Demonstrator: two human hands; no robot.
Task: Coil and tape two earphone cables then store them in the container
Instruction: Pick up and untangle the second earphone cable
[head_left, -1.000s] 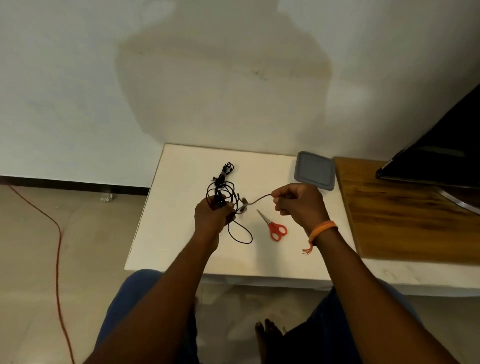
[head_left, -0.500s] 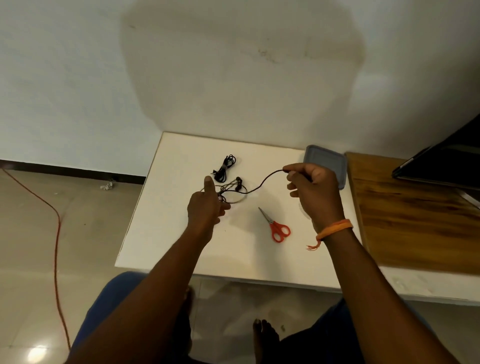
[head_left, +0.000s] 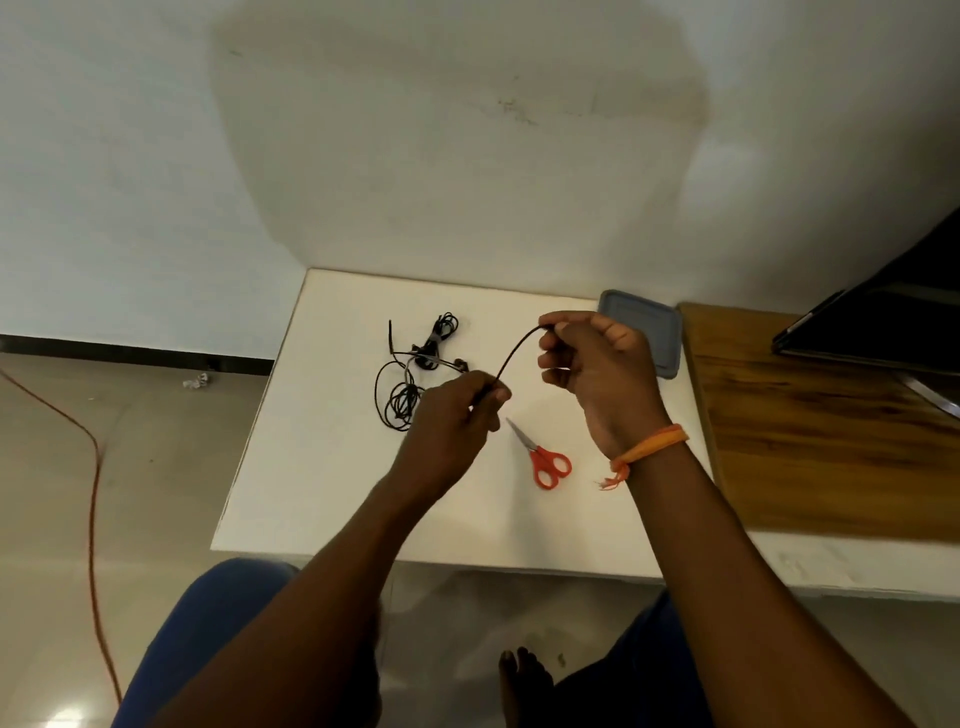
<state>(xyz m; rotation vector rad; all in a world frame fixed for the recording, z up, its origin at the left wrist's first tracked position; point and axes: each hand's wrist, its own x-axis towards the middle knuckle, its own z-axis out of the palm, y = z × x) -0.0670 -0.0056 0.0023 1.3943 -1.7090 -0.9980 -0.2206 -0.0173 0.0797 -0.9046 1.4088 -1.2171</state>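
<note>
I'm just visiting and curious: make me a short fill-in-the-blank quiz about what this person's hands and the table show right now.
1. Both hands pinch a black ____, the left hand lower than the right hand.
2. The scissors on the white table have ____ handles.
3. The grey container lies behind the ____ hand.
4. The right wrist wears an ____ band.

Missing words: cable; red; right; orange

Landmark: scissors, lying on the counter. Earphone cables lie to their left and farther back. Container sits behind them to the right, at the counter's rear edge. Wooden board lies well right.
</note>
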